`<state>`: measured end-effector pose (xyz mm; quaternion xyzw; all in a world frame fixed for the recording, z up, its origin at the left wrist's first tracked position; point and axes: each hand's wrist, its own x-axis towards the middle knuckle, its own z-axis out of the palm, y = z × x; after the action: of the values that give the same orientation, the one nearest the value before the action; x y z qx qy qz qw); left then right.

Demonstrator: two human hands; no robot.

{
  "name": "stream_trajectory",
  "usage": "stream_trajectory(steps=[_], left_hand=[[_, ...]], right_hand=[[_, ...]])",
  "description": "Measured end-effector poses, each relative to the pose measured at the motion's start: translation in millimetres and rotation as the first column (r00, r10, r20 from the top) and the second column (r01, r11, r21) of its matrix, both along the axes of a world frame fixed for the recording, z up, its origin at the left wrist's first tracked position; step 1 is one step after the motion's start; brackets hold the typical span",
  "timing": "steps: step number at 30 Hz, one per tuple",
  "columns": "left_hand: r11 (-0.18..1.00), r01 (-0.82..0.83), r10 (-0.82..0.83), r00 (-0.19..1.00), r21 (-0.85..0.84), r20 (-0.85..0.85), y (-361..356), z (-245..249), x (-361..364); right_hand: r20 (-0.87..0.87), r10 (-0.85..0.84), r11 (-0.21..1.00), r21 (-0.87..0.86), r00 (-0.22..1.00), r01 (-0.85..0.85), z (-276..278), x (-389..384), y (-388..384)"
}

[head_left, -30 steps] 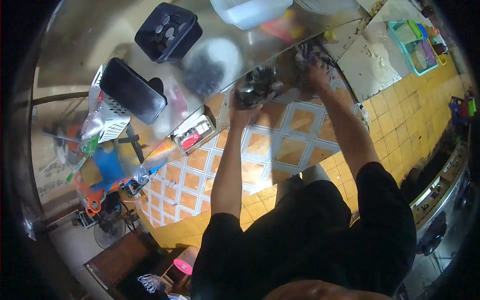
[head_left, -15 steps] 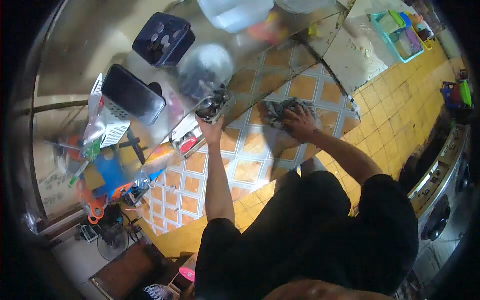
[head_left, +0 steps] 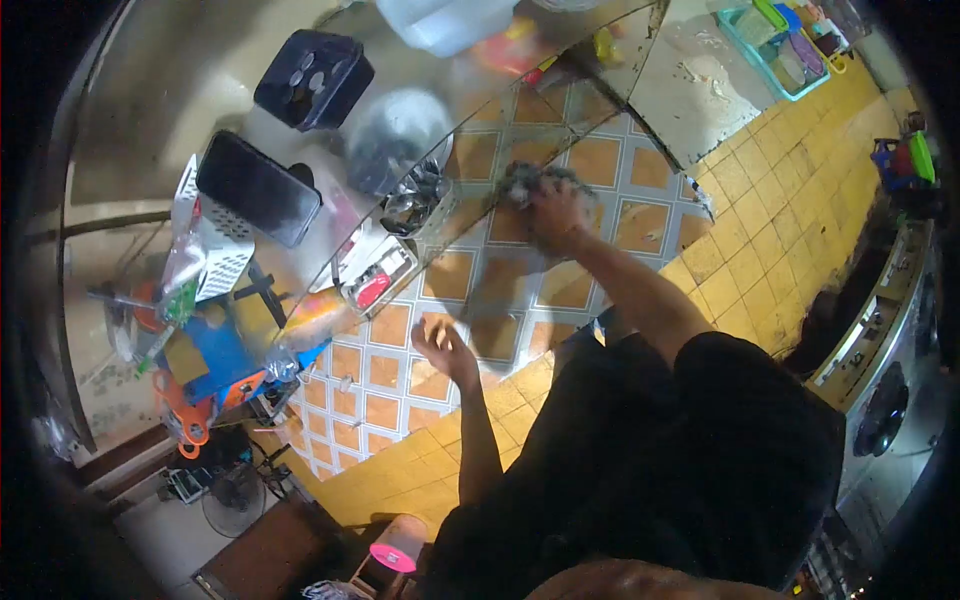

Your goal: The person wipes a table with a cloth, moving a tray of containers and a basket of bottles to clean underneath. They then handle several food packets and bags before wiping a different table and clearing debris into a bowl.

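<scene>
My right hand [head_left: 560,218] presses down on a crumpled grey cloth [head_left: 520,182], which lies on the orange-and-white tile-patterned surface [head_left: 470,335]. Its fingers are bent over the cloth and cover part of it. My left hand [head_left: 445,350] is empty, with loosely curled, parted fingers over the same surface. Beyond that hand stands a clear container of metal cutlery [head_left: 415,205]. A small box with a red item [head_left: 375,288] inside is beside the container, nearer to my left hand.
At the left are a black tub of coins [head_left: 312,80], a dark phone-like slab [head_left: 258,188], a white perforated basket [head_left: 222,255] and orange-handled scissors [head_left: 182,410]. A turquoise basket [head_left: 775,65] stands at the far right. A stove [head_left: 875,400] is at the right edge.
My left hand has let go of the cutlery container and drawn back toward me. My right hand has slid the cloth slightly left and away from me.
</scene>
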<state>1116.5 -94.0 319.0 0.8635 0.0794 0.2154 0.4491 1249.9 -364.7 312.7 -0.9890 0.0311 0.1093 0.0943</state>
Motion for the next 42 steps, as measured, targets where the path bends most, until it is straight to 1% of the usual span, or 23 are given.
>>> stream_trajectory(steps=[2, 4, 7, 9, 11, 12, 14, 16, 18, 19, 21, 22, 24, 26, 32, 34, 35, 36, 38, 39, 40, 41, 42], left_hand=[[0.972, -0.005, 0.010, 1.000, 0.233, -0.023, 19.6, -8.0, -39.9], [0.993, -0.113, 0.116, 0.988, 0.029, -0.099, 26.4, -13.9, -78.7], [0.959, -0.249, 0.227, 0.961, -0.134, -0.161, 28.4, -8.0, -124.2], [0.953, -0.276, 0.258, 0.956, -0.128, -0.139, 33.6, -16.7, -149.1], [0.939, -0.312, 0.286, 0.942, -0.145, -0.175, 36.6, -22.8, -163.7], [0.941, -0.302, 0.274, 0.945, -0.152, -0.180, 41.9, -31.1, -172.1], [0.946, -0.287, 0.263, 0.952, -0.153, -0.156, 45.3, -49.5, -173.1], [0.950, -0.280, 0.258, 0.953, -0.139, -0.158, 34.9, -32.5, -158.8], [0.952, -0.251, 0.197, 0.940, -0.176, -0.279, 39.8, -27.6, -142.8], [0.964, -0.237, 0.205, 0.953, -0.124, -0.223, 35.3, -17.7, -128.0], [0.965, -0.202, 0.166, 0.964, -0.167, -0.206, 36.9, -24.6, -111.3], [0.961, -0.188, 0.149, 0.971, -0.205, -0.189, 42.0, -27.8, -102.8], [0.986, -0.136, 0.154, 0.962, 0.096, -0.223, 27.0, 0.9, -85.9], [0.987, -0.115, 0.086, 0.967, -0.109, -0.241, 27.0, -4.7, -78.4], [0.993, -0.021, -0.014, 0.958, -0.118, -0.288, 2.9, -5.1, -73.3], [0.996, 0.062, -0.073, 0.971, -0.058, -0.226, 0.8, -19.7, -73.5], [0.991, 0.135, -0.131, 0.978, 0.012, -0.165, 1.2, -25.5, -74.3], [0.991, 0.134, -0.130, 0.978, 0.012, -0.161, 1.6, -24.1, -73.9], [0.983, 0.177, -0.183, 0.956, -0.047, -0.230, -9.0, -16.7, -68.4], [0.975, 0.160, -0.189, 0.961, -0.154, -0.201, -15.0, -10.8, -66.0], [0.976, 0.157, -0.186, 0.961, -0.148, -0.204, -13.3, -11.6, -66.3], [0.967, 0.114, -0.173, 0.951, -0.229, -0.258, -14.1, -14.8, -66.3], [0.950, 0.066, -0.166, 0.934, -0.305, -0.316, -15.1, -18.1, -67.9]], right_hand=[[0.080, -0.134, 0.990, -0.042, 0.988, 0.137, -24.8, -5.8, -47.7], [0.065, -0.192, 0.976, -0.088, 0.979, 0.197, 1.7, -26.8, -94.4], [0.172, -0.154, 0.971, -0.155, 0.973, 0.181, -57.1, -82.0, -185.0], [0.177, -0.158, 0.967, -0.174, 0.972, 0.189, -32.3, -91.1, -199.6], [-0.113, -0.404, 0.912, -0.136, 0.908, 0.388, -6.1, -81.0, -210.2], [-0.112, -0.414, 0.906, -0.144, 0.903, 0.398, -6.1, -78.4, -207.1], [0.104, -0.290, 0.953, 0.119, 0.951, 0.278, -13.8, -56.9, -184.6], [0.074, -0.275, 0.935, 0.252, 0.959, 0.248, -12.2, -28.6, -128.8], [0.112, -0.140, 0.987, 0.092, 0.984, 0.130, -35.8, -25.1, -70.2], [0.143, -0.179, 0.982, 0.086, 0.973, 0.168, 9.6, -38.6, -22.4], [0.122, -0.173, 0.981, 0.113, 0.977, 0.159, 11.0, -38.3, -18.1], [0.102, -0.145, 0.981, 0.145, 0.984, 0.130, 8.2, -37.1, -20.6], [0.113, -0.190, 0.979, 0.094, 0.975, 0.180, -25.1, -19.5, -51.4], [0.157, -0.242, 0.970, 0.039, 0.957, 0.239, -36.8, 0.6, -89.3], [0.161, -0.363, 0.932, 0.037, 0.918, 0.362, -14.9, -72.3, -171.2], [0.211, -0.261, 0.951, -0.111, 0.942, 0.288, -14.7, -119.0, -195.7], [0.253, -0.305, 0.950, 0.143, 0.918, 0.276, -0.7, -130.8, -213.0], [0.281, -0.358, 0.890, 0.391, 0.890, 0.235, 12.5, -142.0, -230.9], [-0.186, -0.787, 0.323, 0.688, 0.588, 0.650, -47.2, -155.2, -293.6], [-0.188, -0.781, 0.326, 0.691, 0.595, 0.646, -54.7, -155.6, -297.5], [0.193, -0.590, 0.784, 0.368, 0.784, 0.499, -60.5, -157.4, -297.7], [0.405, -0.189, 0.955, -0.135, 0.895, 0.263, -63.9, -158.9, -299.0], [0.412, -0.166, 0.977, -0.052, 0.896, 0.205, -29.8, -148.2, -275.0]])
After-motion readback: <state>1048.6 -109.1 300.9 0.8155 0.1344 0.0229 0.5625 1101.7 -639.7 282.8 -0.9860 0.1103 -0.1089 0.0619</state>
